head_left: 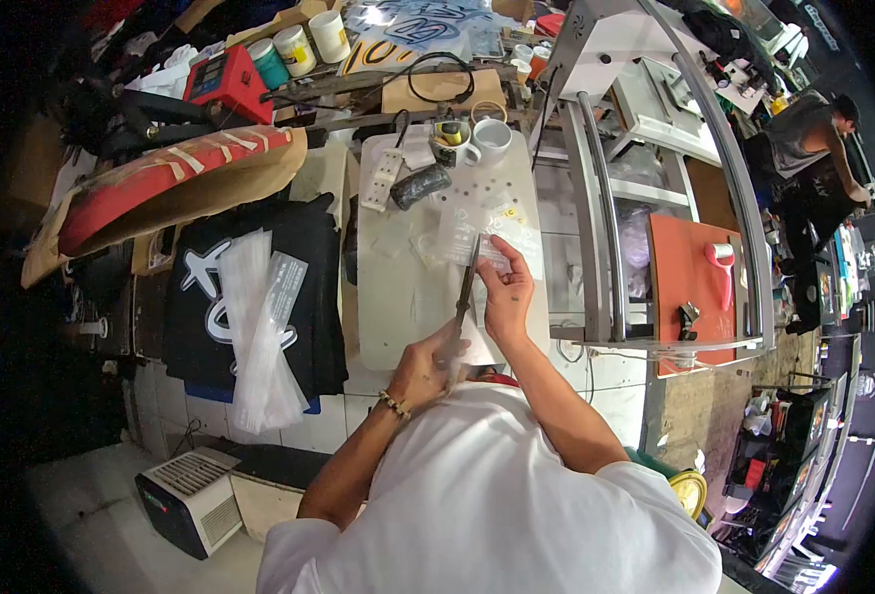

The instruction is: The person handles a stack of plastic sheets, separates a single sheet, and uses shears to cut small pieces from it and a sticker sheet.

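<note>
Over the white table (pixel 383 327) my left hand (pixel 425 368) is closed round the handles of the scissors (pixel 467 287), whose blades point away from me. Beside the blade tips my right hand (pixel 509 294) pinches a clear printed film (pixel 495 253) between thumb and fingers. Another transparent sheet with white and yellow print (pixel 472 220) lies just beyond on the table. A small white piece (pixel 476 344) shows between my hands; what it is cannot be made out.
Black printed fabric (pixel 195 332) with clear strips (pixel 251 346) on it lies left. A power strip (pixel 382 179), a dark roll (pixel 421 186) and a white mug (pixel 491 142) stand at the table's far part. A metal frame (pixel 603 218) rises right. Another person (pixel 804 139) is far right.
</note>
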`<state>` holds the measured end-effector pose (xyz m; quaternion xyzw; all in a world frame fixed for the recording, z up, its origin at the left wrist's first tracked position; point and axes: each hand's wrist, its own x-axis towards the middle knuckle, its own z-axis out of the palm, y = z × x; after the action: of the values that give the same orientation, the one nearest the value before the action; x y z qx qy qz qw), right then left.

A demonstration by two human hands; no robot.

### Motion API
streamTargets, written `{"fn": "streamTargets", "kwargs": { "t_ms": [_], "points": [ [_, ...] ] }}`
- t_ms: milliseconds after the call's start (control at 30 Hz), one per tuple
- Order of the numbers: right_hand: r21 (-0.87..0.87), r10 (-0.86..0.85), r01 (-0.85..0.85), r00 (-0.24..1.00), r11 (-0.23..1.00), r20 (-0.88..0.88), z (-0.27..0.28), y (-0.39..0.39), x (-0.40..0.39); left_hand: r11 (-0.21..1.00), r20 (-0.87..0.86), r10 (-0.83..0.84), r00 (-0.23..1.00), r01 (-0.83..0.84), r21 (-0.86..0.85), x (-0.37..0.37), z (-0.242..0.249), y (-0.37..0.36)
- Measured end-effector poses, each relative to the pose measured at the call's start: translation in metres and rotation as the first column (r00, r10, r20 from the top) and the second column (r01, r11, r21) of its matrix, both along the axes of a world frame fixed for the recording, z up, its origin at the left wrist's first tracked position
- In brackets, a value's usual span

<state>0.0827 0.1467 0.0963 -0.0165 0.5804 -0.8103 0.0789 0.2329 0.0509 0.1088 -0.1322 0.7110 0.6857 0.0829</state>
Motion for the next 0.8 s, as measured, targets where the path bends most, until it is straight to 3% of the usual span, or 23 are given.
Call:
{"fn": "streamTargets", "kwargs": {
  "t_ms": [133, 200, 433, 500, 800],
  "points": [
    [0.062, 0.001, -0.001, 1.0, 0.998, -0.007, -0.001, 0.002, 0.002, 0.999, 0.013, -0.019, 1.0, 0.019, -0.03, -0.001, -0.01, 0.001],
    [0.075, -0.003, 0.003, 1.0, 0.997, 0.0, 0.0, 0.002, 0.003, 0.998, 0.031, 0.004, 1.0, -0.006, 0.055, 0.0, -0.017, 0.002],
    [0.069, 0.003, -0.004, 1.0, 0.998, 0.017, -0.001, 0.0, 0.004, 0.992, 0.049, 0.023, 0.999, -0.029, 0.119, 0.0, -0.025, 0.003],
    [0.081, 0.002, -0.003, 1.0, 0.997, 0.022, 0.001, 0.0, 0.005, 1.0, -0.007, 0.008, 1.0, -0.008, -0.027, -0.001, -0.018, 0.003],
    [0.095, -0.014, 0.015, 1.0, 0.995, -0.008, -0.005, -0.002, 0.003, 0.997, -0.056, 0.073, 0.996, -0.073, -0.01, 0.002, -0.026, 0.002]
  ]
}}
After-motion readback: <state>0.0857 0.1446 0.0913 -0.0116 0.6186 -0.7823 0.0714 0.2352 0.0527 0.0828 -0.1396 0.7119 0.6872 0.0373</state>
